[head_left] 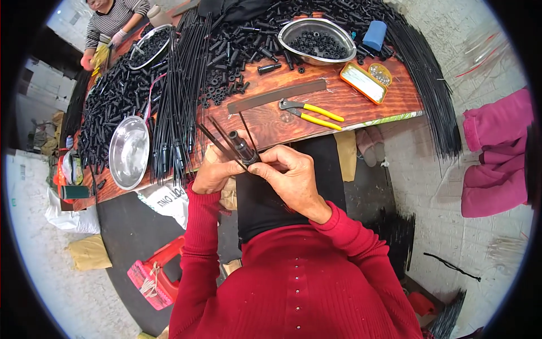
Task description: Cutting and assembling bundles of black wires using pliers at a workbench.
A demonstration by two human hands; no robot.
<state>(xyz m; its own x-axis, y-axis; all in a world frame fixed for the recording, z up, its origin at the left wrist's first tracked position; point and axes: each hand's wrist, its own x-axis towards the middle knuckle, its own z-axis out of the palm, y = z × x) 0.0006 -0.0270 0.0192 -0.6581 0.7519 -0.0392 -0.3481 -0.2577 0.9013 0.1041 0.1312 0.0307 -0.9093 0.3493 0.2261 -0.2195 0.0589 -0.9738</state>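
Note:
Above my lap, just off the table's near edge, I hold a black tubular fitting (243, 149) with several thin dark rods standing up around it. My left hand (213, 169) is closed round the rods and the fitting's left side. From the right, my right hand (292, 176) pinches the fitting's lower end between thumb and fingers. Behind it on the table lie yellow-handled pliers (315, 114), jaws to the left, and a long flat dark bar (276, 96). Exactly how the rods meet the fitting is hidden by my fingers.
On the wooden table (271, 125) are a metal bowl (285, 51) of small black rings, an orange-edged box (364, 83), a blue block (375, 35), heaped black tubes (113, 107), rod bundles (179, 85) and a clear bowl (129, 152). A person (113, 25) works far left. A red stool (158, 277) stands below.

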